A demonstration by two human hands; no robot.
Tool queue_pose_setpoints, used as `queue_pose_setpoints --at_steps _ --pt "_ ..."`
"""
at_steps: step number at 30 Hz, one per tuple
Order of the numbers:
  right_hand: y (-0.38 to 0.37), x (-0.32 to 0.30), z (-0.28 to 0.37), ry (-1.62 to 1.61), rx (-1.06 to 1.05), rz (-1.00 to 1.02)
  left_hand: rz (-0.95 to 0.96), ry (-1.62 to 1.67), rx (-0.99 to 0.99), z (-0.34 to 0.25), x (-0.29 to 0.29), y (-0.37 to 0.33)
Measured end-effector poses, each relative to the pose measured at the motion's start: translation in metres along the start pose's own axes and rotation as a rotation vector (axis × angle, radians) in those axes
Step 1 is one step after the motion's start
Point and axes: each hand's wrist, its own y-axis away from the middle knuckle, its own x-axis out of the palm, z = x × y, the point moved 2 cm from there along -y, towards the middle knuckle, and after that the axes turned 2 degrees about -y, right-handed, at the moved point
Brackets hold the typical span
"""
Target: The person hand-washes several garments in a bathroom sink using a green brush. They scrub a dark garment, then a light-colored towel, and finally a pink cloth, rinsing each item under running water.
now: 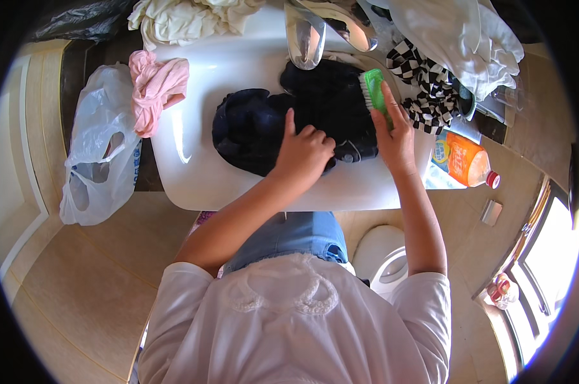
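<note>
Dark clothing lies in the white sink; the right hand has its grip closed round a green brush at the cloth's two o'clock, while the left hand rests at its six o'clock with fingers curled, and I cannot tell whether that grip pinches the fabric. Just past three o'clock from the sink, a bottle wears an orange label with pale lettering, and at nine o'clock a translucent plastic bag bears blue print.

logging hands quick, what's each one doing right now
Left hand: curled on the dark cloth, grip unclear.
Right hand: closed, holding the brush.
</note>
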Motion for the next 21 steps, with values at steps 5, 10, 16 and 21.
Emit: queue_pose_setpoints --at_steps 5,10,16,21 --pt "0.005 -0.013 -0.001 -0.084 0.159 -0.004 -0.429 0.032 -0.219 0.041 -0.058 0.037" --pt "0.011 0.004 0.005 0.021 0.022 0.027 -0.445 -0.084 -0.444 0.068 -0.062 0.062" --pt "0.006 0.049 0.064 -0.062 -0.078 0.077 -0.042 0.024 -0.165 0.045 -0.031 0.061" --pt "0.036 0.084 0.094 0.182 -0.215 0.476 0.072 -0.055 -0.195 0.040 -0.011 0.083"
